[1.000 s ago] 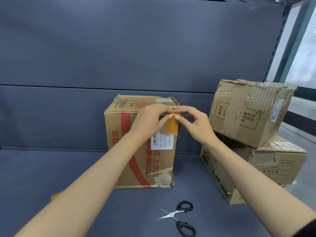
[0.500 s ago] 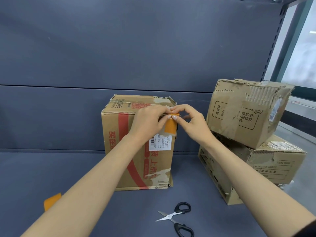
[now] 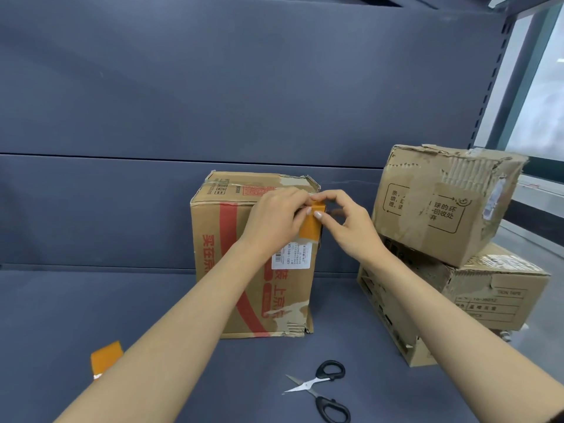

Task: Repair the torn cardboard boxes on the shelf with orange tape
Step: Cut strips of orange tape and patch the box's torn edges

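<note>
1. Head view, handling: the strip of orange tape is thin, light and floppy, with one sticky side. It will likely curl or stick to itself if let go, so hold it by the edges and press from the stuck part outward. The box looks light, and its worn corners will likely dent under hard pressing.
2. Head view, position: tape sits on the box's top right front corner, just above the white label. Its lower part lies flat on the front face; its top end is at the box's top edge, under the fingertips.
3. Left hand: fingers curled, fingertips on the tape's upper left edge. I can't tell if it's a pinch or just a press.
4. Right hand: thumb and forefinger closed on the tape's top right corner, other fingers loosely bent.
5. Elsewhere: scissors lie on the shelf near the front, well apart from both hands. A spare orange piece sits front left. Two torn boxes are stacked at right, with no orange tape visible on them.
</note>
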Demonstrator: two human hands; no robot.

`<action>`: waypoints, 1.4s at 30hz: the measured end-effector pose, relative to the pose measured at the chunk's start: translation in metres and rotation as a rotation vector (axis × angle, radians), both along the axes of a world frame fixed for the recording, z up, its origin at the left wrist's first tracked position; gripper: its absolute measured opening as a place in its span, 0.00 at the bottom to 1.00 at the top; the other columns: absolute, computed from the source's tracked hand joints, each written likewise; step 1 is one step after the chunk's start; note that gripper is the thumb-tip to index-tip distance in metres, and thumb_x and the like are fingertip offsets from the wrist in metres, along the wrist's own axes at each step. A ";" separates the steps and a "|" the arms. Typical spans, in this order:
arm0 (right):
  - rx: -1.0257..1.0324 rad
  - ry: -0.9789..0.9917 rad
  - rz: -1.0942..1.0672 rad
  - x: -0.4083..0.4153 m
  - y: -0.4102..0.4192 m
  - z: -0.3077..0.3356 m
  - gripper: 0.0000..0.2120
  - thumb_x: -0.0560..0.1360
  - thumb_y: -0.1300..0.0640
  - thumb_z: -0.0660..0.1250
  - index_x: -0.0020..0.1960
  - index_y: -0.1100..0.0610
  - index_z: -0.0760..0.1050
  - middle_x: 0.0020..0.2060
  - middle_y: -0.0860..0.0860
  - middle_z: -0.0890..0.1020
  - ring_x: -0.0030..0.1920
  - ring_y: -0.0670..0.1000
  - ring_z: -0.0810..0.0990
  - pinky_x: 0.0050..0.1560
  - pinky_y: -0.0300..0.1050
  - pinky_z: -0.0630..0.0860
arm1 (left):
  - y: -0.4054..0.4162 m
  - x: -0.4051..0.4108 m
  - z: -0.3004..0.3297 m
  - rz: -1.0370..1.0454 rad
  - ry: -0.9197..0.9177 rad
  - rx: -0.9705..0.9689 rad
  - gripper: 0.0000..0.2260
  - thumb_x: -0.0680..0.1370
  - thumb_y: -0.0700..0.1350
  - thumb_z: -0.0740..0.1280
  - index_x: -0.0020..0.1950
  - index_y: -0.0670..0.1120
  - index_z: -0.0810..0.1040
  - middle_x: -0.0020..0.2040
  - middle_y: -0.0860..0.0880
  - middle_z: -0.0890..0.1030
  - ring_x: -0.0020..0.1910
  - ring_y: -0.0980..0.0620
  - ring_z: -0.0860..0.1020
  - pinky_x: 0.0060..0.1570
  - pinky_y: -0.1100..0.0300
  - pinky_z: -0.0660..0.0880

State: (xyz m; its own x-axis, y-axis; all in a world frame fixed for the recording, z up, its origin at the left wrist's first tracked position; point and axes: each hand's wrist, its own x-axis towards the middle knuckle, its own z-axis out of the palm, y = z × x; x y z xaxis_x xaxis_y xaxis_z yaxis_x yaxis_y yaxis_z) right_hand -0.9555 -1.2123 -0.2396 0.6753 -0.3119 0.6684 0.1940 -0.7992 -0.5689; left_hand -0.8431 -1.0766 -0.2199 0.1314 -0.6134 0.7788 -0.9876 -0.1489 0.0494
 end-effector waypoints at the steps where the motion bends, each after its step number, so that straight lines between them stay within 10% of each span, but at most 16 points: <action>1: -0.020 0.021 0.010 -0.002 0.003 0.002 0.14 0.79 0.57 0.66 0.64 0.51 0.72 0.62 0.44 0.76 0.63 0.43 0.73 0.62 0.42 0.73 | 0.003 0.001 0.003 -0.001 -0.007 0.053 0.09 0.79 0.47 0.66 0.56 0.46 0.79 0.51 0.50 0.81 0.52 0.49 0.78 0.53 0.54 0.71; 5: -0.163 0.093 -0.040 -0.008 0.015 0.009 0.22 0.79 0.55 0.66 0.71 0.50 0.67 0.68 0.44 0.73 0.68 0.44 0.70 0.67 0.42 0.68 | 0.023 0.008 0.013 -0.015 -0.055 0.160 0.17 0.80 0.53 0.62 0.67 0.48 0.72 0.64 0.52 0.77 0.64 0.52 0.72 0.63 0.55 0.65; 18: -0.769 -0.070 -0.267 -0.007 0.063 -0.040 0.24 0.78 0.54 0.62 0.72 0.62 0.68 0.73 0.57 0.67 0.75 0.57 0.62 0.72 0.53 0.63 | 0.149 0.012 -0.051 0.231 -0.066 0.057 0.18 0.80 0.51 0.60 0.63 0.42 0.77 0.63 0.46 0.78 0.63 0.47 0.75 0.66 0.49 0.68; 35: -0.726 0.279 0.313 0.029 0.239 -0.227 0.31 0.67 0.42 0.77 0.65 0.56 0.75 0.64 0.51 0.78 0.66 0.52 0.75 0.64 0.47 0.73 | 0.284 0.008 -0.188 0.519 0.454 -0.054 0.21 0.79 0.51 0.61 0.68 0.41 0.70 0.66 0.46 0.73 0.68 0.50 0.67 0.66 0.69 0.57; 42: -0.703 0.174 0.308 0.045 0.243 -0.242 0.12 0.77 0.50 0.63 0.55 0.54 0.79 0.53 0.49 0.82 0.56 0.51 0.79 0.55 0.42 0.72 | 0.276 -0.004 -0.214 0.516 0.883 -0.138 0.22 0.77 0.52 0.68 0.67 0.46 0.67 0.62 0.55 0.71 0.62 0.58 0.69 0.57 0.64 0.66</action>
State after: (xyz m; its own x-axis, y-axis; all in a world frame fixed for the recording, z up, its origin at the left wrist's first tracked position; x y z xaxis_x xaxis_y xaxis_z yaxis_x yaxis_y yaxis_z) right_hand -0.9105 -0.9693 -0.4819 0.7758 0.3631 0.5160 0.4200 -0.9075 0.0071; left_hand -0.8469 -0.8005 -0.4338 0.9128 -0.2326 0.3358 -0.4081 -0.4824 0.7751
